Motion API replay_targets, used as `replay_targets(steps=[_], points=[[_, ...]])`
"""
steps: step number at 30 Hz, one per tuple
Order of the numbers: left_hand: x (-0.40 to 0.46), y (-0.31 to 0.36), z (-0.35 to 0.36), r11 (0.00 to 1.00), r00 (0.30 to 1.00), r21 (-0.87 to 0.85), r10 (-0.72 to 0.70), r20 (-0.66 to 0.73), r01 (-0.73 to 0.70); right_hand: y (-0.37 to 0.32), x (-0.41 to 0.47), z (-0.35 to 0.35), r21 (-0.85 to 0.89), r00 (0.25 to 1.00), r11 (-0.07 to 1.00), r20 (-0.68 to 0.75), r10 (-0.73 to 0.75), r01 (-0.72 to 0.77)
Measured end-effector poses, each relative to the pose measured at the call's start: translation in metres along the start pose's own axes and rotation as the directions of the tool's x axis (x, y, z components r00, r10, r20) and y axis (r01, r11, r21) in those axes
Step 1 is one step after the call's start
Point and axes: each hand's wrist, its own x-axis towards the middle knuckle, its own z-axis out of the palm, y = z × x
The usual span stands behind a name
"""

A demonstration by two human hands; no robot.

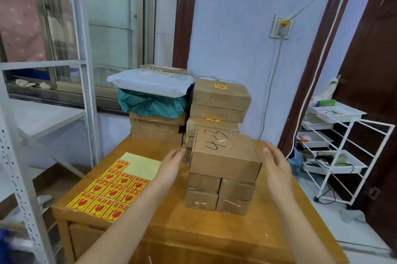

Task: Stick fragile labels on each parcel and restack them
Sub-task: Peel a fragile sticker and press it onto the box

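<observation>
A cardboard parcel marked "413" (223, 152) sits on top of several smaller cardboard boxes (219, 195) in the middle of the wooden table (193, 233). My left hand (171, 164) is just left of that parcel, fingers straight, close to its side. My right hand (277, 167) is a short way off its right side, fingers straight, holding nothing. A sheet of yellow and red fragile labels (111, 188) lies on the table's left part, partly peeled. Behind, stacked parcels (219, 102) carry fragile labels on top.
At the back left a white mailer bag (150, 81) and a green bag (150, 104) lie on flat boxes (156, 128). A grey metal shelf (19, 156) stands at the left. A white wire trolley (335, 156) stands at the right by a dark door.
</observation>
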Motion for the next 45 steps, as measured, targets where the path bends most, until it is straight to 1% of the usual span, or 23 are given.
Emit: replay_targets(steps=[1, 3, 4, 6, 9, 11, 13, 16, 18, 20, 23, 25, 29, 30, 32, 33, 36, 39, 42, 45], points=[[-0.001, 0.002, -0.005, 0.992, 0.997, 0.114, 0.059, -0.040, -0.054, -0.002, 0.001, 0.001, -0.055, 0.999, 0.998, -0.014, -0.043, 0.042], [0.002, -0.002, -0.017, 0.930, 0.983, 0.348, 0.159, -0.090, -0.118, -0.009, 0.001, 0.005, -0.174, 0.989, 0.974, -0.003, -0.145, 0.142], [0.004, -0.006, -0.023, 0.889, 0.977, 0.439, 0.191, -0.099, -0.129, -0.014, -0.001, 0.010, -0.222, 0.980, 0.955, 0.020, -0.196, 0.196], [0.011, -0.015, -0.038, 0.818, 0.971, 0.562, 0.218, -0.101, -0.125, -0.024, -0.007, 0.021, -0.278, 0.951, 0.910, 0.071, -0.301, 0.309], [0.020, -0.030, -0.061, 0.728, 0.975, 0.678, 0.206, -0.078, -0.100, -0.044, -0.023, 0.044, -0.222, 0.879, 0.851, 0.147, -0.453, 0.475], [0.026, -0.038, -0.076, 0.691, 0.980, 0.720, 0.179, -0.081, -0.067, -0.056, -0.038, 0.062, -0.143, 0.802, 0.802, 0.272, -0.531, 0.580], [0.032, -0.045, -0.088, 0.686, 0.983, 0.727, 0.153, -0.101, -0.032, -0.061, -0.053, 0.081, -0.079, 0.723, 0.767, 0.405, -0.559, 0.637], [0.045, -0.055, -0.107, 0.643, 0.980, 0.766, 0.140, -0.140, 0.017, -0.059, -0.069, 0.114, -0.047, 0.660, 0.783, 0.570, -0.489, 0.620], [0.054, -0.058, -0.123, 0.621, 0.980, 0.781, 0.114, -0.163, 0.058, -0.050, -0.073, 0.137, -0.082, 0.631, 0.821, 0.684, -0.366, 0.565], [0.064, -0.062, -0.142, 0.585, 0.976, 0.805, 0.104, -0.194, 0.098, -0.037, -0.072, 0.158, -0.125, 0.609, 0.865, 0.758, -0.233, 0.486], [0.077, -0.070, -0.165, 0.528, 0.974, 0.842, 0.112, -0.194, 0.107, -0.014, -0.066, 0.187, -0.179, 0.626, 0.908, 0.772, -0.109, 0.378], [0.086, -0.077, -0.173, 0.503, 0.986, 0.862, 0.100, -0.135, 0.067, 0.000, -0.061, 0.204, -0.216, 0.645, 0.921, 0.763, -0.048, 0.325], [0.103, -0.093, -0.179, 0.465, 0.997, 0.885, 0.064, -0.038, 0.003, 0.020, -0.048, 0.235, -0.281, 0.664, 0.914, 0.747, 0.017, 0.293], [0.106, -0.097, -0.180, 0.465, 0.997, 0.885, 0.066, -0.035, 0.000, 0.023, -0.045, 0.243, -0.291, 0.669, 0.913, 0.743, 0.028, 0.284], [0.110, -0.106, -0.182, 0.475, 0.992, 0.880, 0.114, -0.052, -0.009, 0.028, -0.040, 0.258, -0.302, 0.674, 0.913, 0.738, 0.042, 0.274], [0.111, -0.110, -0.183, 0.498, 0.986, 0.867, 0.150, -0.066, -0.017, 0.030, -0.038, 0.265, -0.309, 0.675, 0.911, 0.736, 0.047, 0.273], [0.112, -0.114, -0.185, 0.610, 0.970, 0.790, 0.222, -0.101, -0.057, 0.035, -0.033, 0.287, -0.331, 0.675, 0.904, 0.735, 0.068, 0.270], [0.112, -0.117, -0.188, 0.639, 0.962, 0.763, 0.257, -0.095, -0.096, 0.040, -0.030, 0.308, -0.347, 0.686, 0.900, 0.724, 0.077, 0.265], [0.111, -0.118, -0.189, 0.648, 0.952, 0.752, 0.290, -0.098, -0.120, 0.051, -0.033, 0.322, -0.369, 0.692, 0.880, 0.719, 0.065, 0.300], [0.111, -0.117, -0.189, 0.658, 0.944, 0.743, 0.310, -0.114, -0.126, 0.065, -0.040, 0.326, -0.392, 0.696, 0.827, 0.718, 0.001, 0.403]])
